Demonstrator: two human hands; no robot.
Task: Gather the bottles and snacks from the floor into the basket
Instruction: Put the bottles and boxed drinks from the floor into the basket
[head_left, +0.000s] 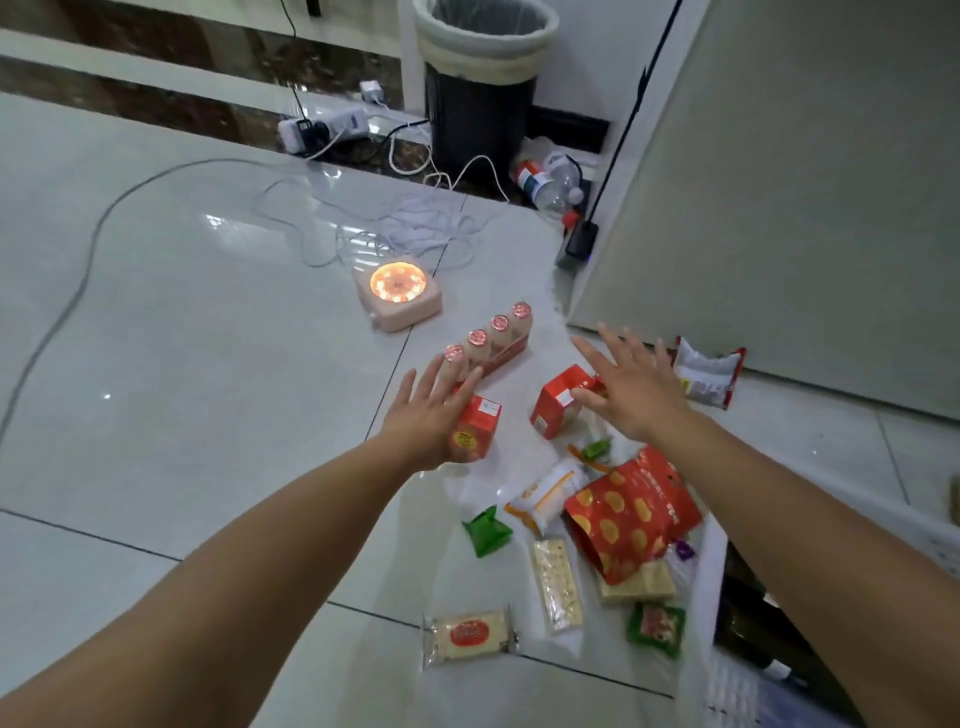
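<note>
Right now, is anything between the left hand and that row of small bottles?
Nothing visible blocks it. The left hand is open, its fingertips already at the near end of the bottle row. A red carton sits beside the palm, not in between.

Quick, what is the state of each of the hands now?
Left hand: open, fingers spread, holding nothing, over a red bottle pack.
Right hand: open, holding nothing, over another red pack.

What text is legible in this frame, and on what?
None reads cleanly.
Red chip bag: white characters, too blurred.
Red cartons: white labels, yellow sticker, unreadable.
Cracker packet: red logo, blurred.
Bottle pack: foil lids patterned, illegible.
</note>
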